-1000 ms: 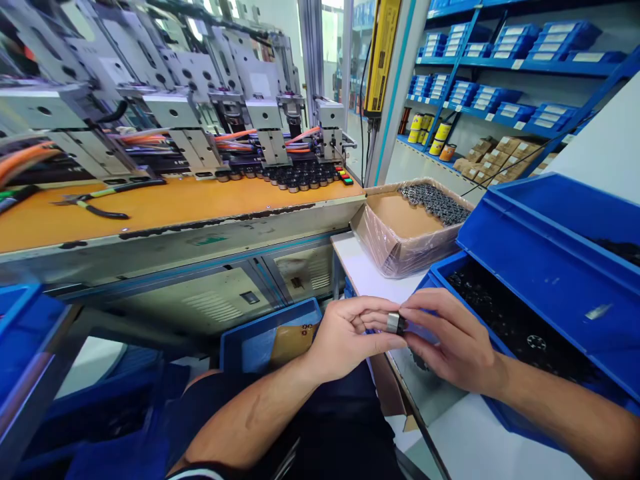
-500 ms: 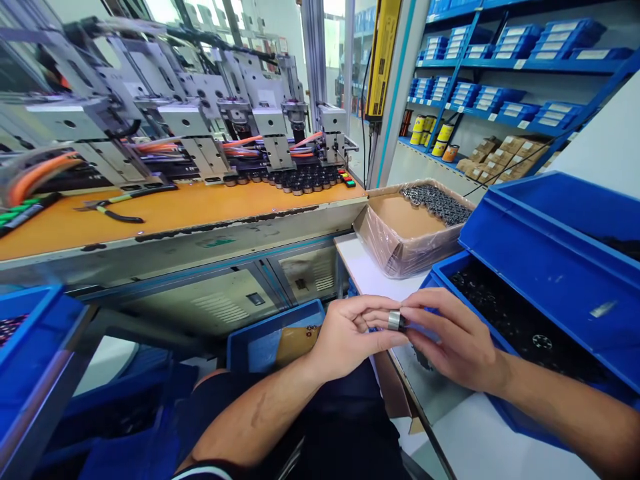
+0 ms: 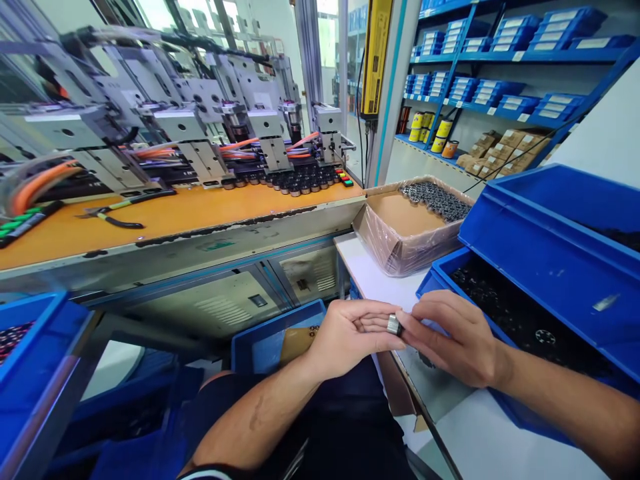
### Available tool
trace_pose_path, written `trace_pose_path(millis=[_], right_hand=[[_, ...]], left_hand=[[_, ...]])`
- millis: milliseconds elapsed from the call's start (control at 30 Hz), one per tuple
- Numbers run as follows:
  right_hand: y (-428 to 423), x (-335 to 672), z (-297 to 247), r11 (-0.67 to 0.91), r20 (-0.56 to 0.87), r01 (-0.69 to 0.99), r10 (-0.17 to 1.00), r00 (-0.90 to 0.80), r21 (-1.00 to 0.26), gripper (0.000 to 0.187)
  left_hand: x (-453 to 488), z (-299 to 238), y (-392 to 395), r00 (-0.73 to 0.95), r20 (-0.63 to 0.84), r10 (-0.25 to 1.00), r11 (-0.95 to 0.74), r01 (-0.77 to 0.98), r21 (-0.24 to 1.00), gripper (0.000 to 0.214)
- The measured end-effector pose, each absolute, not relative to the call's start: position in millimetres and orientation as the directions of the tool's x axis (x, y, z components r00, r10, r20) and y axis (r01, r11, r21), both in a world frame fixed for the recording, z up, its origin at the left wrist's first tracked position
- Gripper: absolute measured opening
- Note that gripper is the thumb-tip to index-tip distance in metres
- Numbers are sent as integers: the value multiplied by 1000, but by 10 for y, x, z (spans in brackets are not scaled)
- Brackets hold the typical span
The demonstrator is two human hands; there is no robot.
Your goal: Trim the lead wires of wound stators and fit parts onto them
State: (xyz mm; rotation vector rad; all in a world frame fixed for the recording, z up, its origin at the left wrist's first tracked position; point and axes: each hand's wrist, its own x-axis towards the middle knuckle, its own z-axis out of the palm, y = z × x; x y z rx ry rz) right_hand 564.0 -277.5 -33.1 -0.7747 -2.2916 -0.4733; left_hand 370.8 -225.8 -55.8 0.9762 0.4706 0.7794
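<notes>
A small silver metal ring-shaped core (image 3: 394,325) with a ridged side and a dark end sits between my two hands, above the edge of the white table. My left hand (image 3: 343,337) holds it from the left, with the thumb below and the fingers curled behind. From the right, my right hand (image 3: 457,340) pinches at its dark end with bent fingers; the fingertips are partly hidden. Just beyond my right hand stands a blue bin (image 3: 433,275) of small black parts, with a pale toothed ring (image 3: 545,337) lying on them.
A plastic-lined cardboard box (image 3: 395,250) with rows of dark round parts stands behind the hands. Another blue bin (image 3: 530,223) is stacked at right. Across the back runs an orange bench (image 3: 210,213) with machinery, pliers (image 3: 117,217) and several round cores (image 3: 300,180).
The metal core has tilted in the fingers, so its ridged side shows more. My right hand's fingers have drawn closer together around its end. My left hand stays nearly still.
</notes>
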Motion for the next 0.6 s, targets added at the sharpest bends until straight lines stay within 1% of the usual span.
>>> trace_pose_path(millis=[67, 133, 200, 267, 300, 367, 433, 467, 533, 600], right_hand=[[-2766, 5627, -347, 760, 696, 642, 406, -592, 102, 33], [-2761, 5613, -366, 763, 701, 636, 390, -597, 117, 34], [-2767, 5599, -374, 762, 717, 636, 373, -588, 125, 36], [-2782, 5573, -363, 767, 757, 638, 375, -536, 72, 37], [-2790, 5552, -353, 770, 771, 637, 392, -503, 24, 38], [-2801, 5499, -336, 772, 775, 631, 440, -453, -69, 35], [-2799, 5457, -331, 763, 753, 635, 490, -439, -126, 30], [-2794, 5457, -330, 757, 736, 639, 509, -446, -136, 28], [-2778, 5533, -303, 746, 693, 652, 541, -476, -134, 26], [-2749, 5726, -202, 717, 636, 692, 573, -517, -83, 29]], left_hand=[[3744, -584, -2290, 612, -19, 791, 320, -387, 865, 39], [3791, -622, -2338, 552, 13, 833, 280, -442, 852, 38], [3823, -654, -2376, 481, 73, 874, 205, -499, 842, 40], [3822, -667, -2379, 433, 162, 887, 95, -515, 852, 42], [3809, -667, -2365, 420, 225, 879, 19, -503, 864, 41], [3772, -662, -2313, 403, 391, 827, -191, -453, 871, 34], [3739, -660, -2252, 378, 557, 739, -421, -387, 821, 27], [3726, -662, -2226, 358, 618, 700, -511, -354, 783, 25], [3699, -664, -2190, 322, 676, 662, -611, -291, 737, 23], [3653, -653, -2174, 304, 683, 664, -640, -241, 729, 19]])
